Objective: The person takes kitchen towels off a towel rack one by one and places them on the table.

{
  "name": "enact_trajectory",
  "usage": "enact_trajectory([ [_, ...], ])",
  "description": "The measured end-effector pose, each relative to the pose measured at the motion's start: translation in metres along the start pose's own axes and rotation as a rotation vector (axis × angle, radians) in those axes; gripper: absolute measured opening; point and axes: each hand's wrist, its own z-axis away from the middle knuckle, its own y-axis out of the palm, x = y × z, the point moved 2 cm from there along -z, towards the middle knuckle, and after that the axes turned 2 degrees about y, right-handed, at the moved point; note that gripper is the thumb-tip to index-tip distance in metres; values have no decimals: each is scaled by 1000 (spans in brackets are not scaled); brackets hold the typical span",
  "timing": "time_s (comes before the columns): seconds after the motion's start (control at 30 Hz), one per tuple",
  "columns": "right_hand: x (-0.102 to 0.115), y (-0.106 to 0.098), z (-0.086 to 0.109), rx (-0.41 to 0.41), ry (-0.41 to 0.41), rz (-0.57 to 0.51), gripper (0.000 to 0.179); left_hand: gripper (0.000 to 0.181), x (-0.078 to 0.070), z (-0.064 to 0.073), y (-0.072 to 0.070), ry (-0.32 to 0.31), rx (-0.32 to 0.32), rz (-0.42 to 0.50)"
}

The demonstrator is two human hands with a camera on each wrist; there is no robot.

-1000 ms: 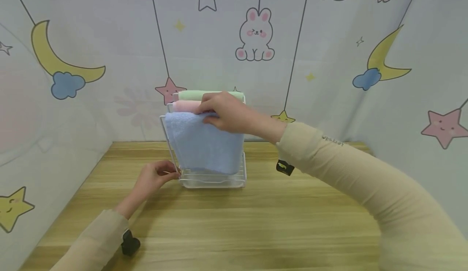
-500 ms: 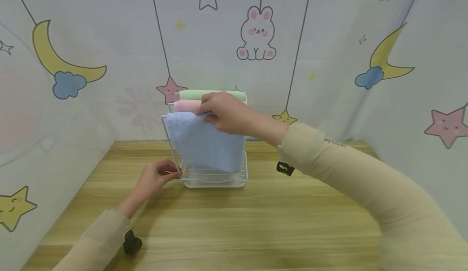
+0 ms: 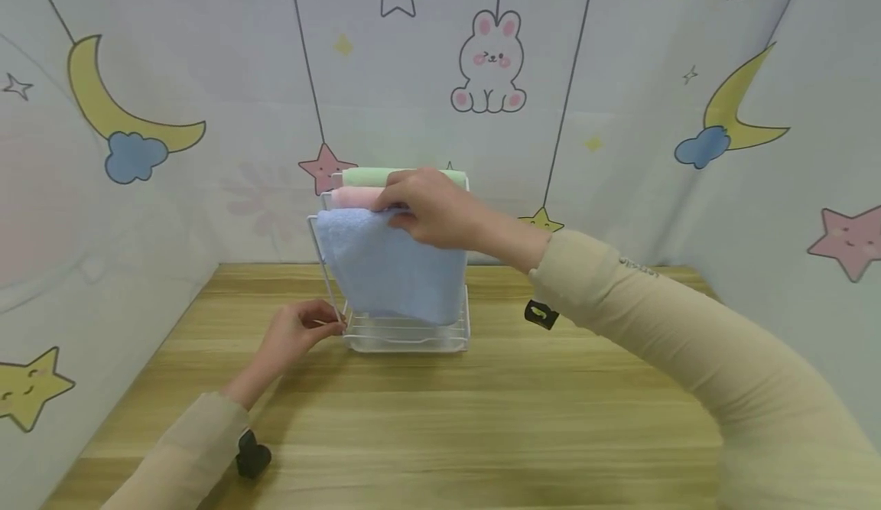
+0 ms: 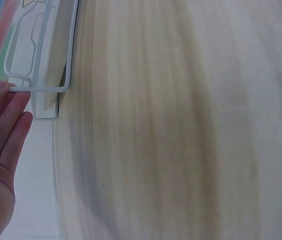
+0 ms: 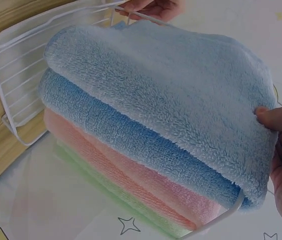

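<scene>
A white wire rack [image 3: 407, 339] stands on the table with three towels draped over its bars. In front hangs a blue towel [image 3: 399, 273]; behind it are a pink towel [image 3: 354, 197] and a green towel [image 3: 372, 177]. My right hand [image 3: 433, 208] pinches the blue towel's top fold, thumb on the front; the right wrist view shows the blue towel [image 5: 166, 85] folded over its bar. My left hand [image 3: 299, 328] pinches the wire frame at the rack's lower left corner; in the left wrist view its fingertips meet the white wire [image 4: 43, 89].
The rack's base holds a shallow white tray [image 3: 385, 347]. Under it spreads a wood-grain table [image 3: 440, 426]. Just behind stands a pale curtain [image 3: 612, 196] printed with stars, moons and a rabbit; more of it closes both sides.
The blue towel's lower left edge has drawn slightly inward, so its bottom hangs more slanted. Both hands keep their places on the towel and the rack. The head view has shifted a little.
</scene>
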Motion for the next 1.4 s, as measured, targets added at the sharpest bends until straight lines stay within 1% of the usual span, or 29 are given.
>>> enact_trajectory([
  [0.13,-2,-3,0,-23,2,-18,23,9,16,-4,4,6,-8,3],
  [0.2,-2,-5,0,-21,3,-7,23,9,25,-5,5,5,-11,7],
  [0.27,-2,-7,0,-10,6,17,24,10,28,-6,6,9,-9,11],
  [0.37,-2,-9,0,21,15,48,25,9,30,-6,6,14,-9,21],
  [0.47,-3,-10,-1,50,28,44,26,9,30,-6,6,18,-12,19],
  [0.63,-4,-15,-2,80,50,-8,26,9,30,-5,7,12,-13,28],
  [0.77,-5,-24,-4,76,73,-49,26,9,29,-5,7,3,-10,30],
  [0.87,-6,-33,-4,59,79,-72,24,8,22,-5,6,5,-9,33],
  [1.03,-4,-52,-6,7,73,-95,22,8,1,-2,1,15,-2,36],
  [1.1,-3,-60,-6,-19,70,-99,21,8,-2,-2,1,24,3,28],
  [1.17,-2,-69,-6,-41,84,-91,21,7,4,-2,3,26,1,23],
  [1.33,-1,-94,-3,-127,115,-74,21,9,26,-4,7,16,-12,35],
  [1.4,0,-104,-1,-168,118,-62,22,9,30,-4,7,20,-11,43],
])
